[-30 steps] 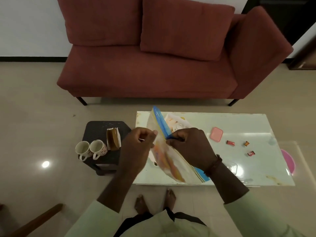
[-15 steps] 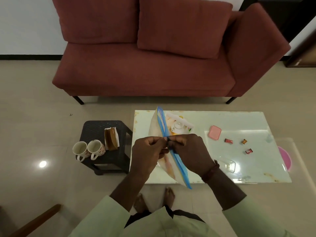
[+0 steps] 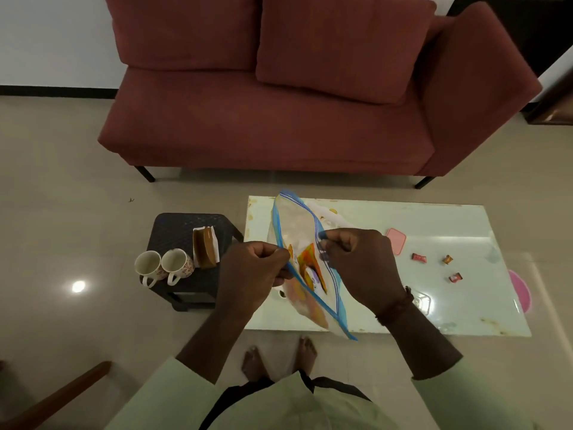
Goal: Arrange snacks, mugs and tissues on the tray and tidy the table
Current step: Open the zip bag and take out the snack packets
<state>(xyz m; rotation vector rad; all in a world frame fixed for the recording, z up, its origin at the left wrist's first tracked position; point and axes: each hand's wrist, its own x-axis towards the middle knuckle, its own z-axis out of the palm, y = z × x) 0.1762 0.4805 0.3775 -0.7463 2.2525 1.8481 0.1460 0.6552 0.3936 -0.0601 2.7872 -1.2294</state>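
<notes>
Bag: clear zip bag with blue seal, held above the near-left part of the desk; mouth pulled apart, long axis running 11 to 5 o'clock.
Hands: left hand pinches the left lip, right hand pinches the right lip; both closed on the bag.
Contents: orange snack packets inside, between the hands, about equally near either.
Around: three candies at 3 o'clock; pink lid just beyond the right hand; two mugs and a tissue holder on a stool at 9 o'clock.
Obstruction: none seen at the bag's mouth.
</notes>
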